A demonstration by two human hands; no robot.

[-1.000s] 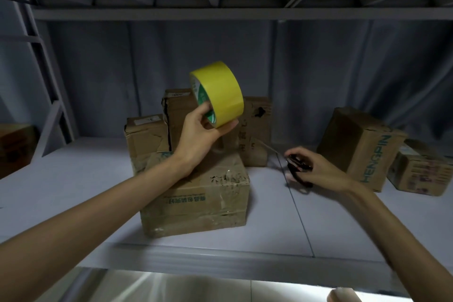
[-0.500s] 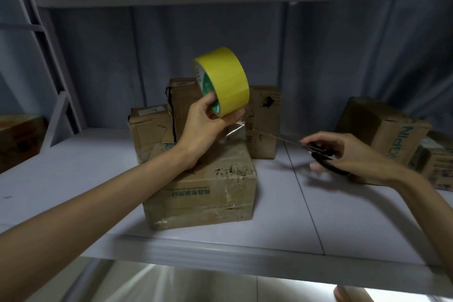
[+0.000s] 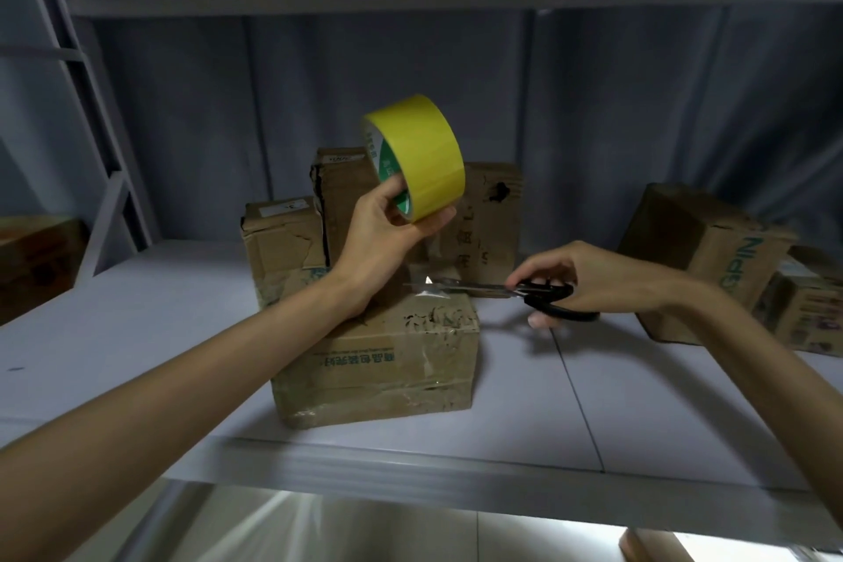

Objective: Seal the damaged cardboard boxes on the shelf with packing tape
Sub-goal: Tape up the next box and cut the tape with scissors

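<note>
Here the left hand (image 3: 387, 224) holds a yellow roll of packing tape (image 3: 417, 157) raised above the front cardboard box (image 3: 378, 361), thumb inside the core and fingers curled under the roll; the green inner ring bears print too small to read. A clear strip of tape (image 3: 431, 260) runs down from the roll to the box top. The right hand (image 3: 588, 274) grips black-handled scissors (image 3: 515, 290), fingers through the loops, blades reaching the strip just above the box. The front box sits near the shelf (image 3: 137, 333) edge and shows a line of green Chinese characters, upside down. Behind it stand three torn boxes (image 3: 283, 233). To the right, a tilted box (image 3: 702, 260) reads "HENGPIN" in part, in teal.
</note>
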